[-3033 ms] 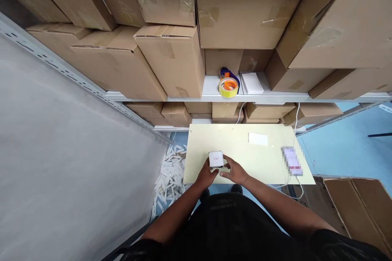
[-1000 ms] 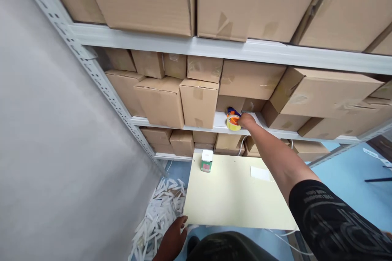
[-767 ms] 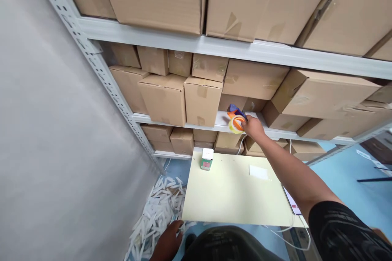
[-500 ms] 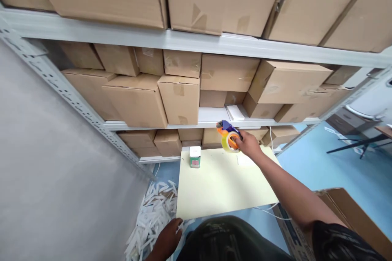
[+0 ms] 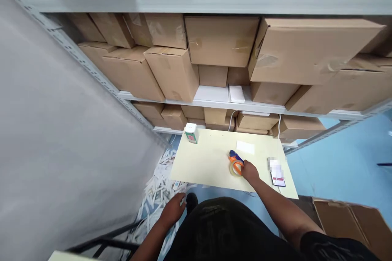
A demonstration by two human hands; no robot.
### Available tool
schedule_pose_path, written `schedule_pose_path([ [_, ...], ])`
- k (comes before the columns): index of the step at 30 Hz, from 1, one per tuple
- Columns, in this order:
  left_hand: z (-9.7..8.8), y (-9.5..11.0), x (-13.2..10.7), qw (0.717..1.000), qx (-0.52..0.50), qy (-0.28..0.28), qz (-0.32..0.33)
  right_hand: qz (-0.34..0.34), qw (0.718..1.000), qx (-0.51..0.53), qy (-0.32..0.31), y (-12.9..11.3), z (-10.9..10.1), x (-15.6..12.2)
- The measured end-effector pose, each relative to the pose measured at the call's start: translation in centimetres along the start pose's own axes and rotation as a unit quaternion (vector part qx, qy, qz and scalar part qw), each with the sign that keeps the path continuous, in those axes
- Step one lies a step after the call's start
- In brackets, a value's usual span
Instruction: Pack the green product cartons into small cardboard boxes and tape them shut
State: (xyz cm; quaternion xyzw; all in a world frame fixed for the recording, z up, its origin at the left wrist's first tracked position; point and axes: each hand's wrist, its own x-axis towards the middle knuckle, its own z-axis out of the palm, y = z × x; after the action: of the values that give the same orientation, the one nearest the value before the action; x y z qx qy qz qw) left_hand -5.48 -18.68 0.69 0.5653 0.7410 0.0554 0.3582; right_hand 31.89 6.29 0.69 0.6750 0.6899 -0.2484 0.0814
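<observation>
Right hand (image 5: 251,172) has the near end of a handheld tape dispenser (image 5: 235,164), fingers wrapped round it, orange and blue frame with a tape roll, blue nose aimed away from the body. Dispenser is over the near half of the pale yellow tabletop (image 5: 200,165), right of centre; cannot tell whether it touches the surface. Left hand (image 5: 173,211) is off the tabletop's near left corner, fingers loosely curled, narrow gap to the thumb, nothing seen in it. Small green-and-white carton (image 5: 192,133) stands at the far left corner, well apart from both hands. White card (image 5: 245,147) lies flat just beyond the dispenser; phone (image 5: 276,173) to the right of the forearm, white cable (image 5: 279,126) behind it. Handling, in my judgement: hold firm but with a relaxed wrist, fingers kept back on the handle, away from the roll so it can turn freely. Treat the nose as sharp; a cutting edge is too small to make out. Best kept level and clear of the card and the phone. Left hand would do well steadying the carton by its sides, thumb away from the nose.
</observation>
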Motion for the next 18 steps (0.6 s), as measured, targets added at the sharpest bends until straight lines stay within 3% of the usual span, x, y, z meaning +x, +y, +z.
schedule_pose_path([
  [5,3.7,2.5,-5.2,0.998,-0.006,0.006,-0.057,-0.043,0.999,-0.012,-0.026,2.7,0.5,1.5],
  [11,6.9,3.6,-10.8,0.99,-0.046,0.059,-0.117,-0.091,0.993,-0.007,-0.073,5.4,0.4,2.1],
  [18,11.1,3.7,-18.4,0.97,-0.097,0.136,-0.178,-0.123,0.988,-0.065,0.06,5.2,-2.1,1.8],
])
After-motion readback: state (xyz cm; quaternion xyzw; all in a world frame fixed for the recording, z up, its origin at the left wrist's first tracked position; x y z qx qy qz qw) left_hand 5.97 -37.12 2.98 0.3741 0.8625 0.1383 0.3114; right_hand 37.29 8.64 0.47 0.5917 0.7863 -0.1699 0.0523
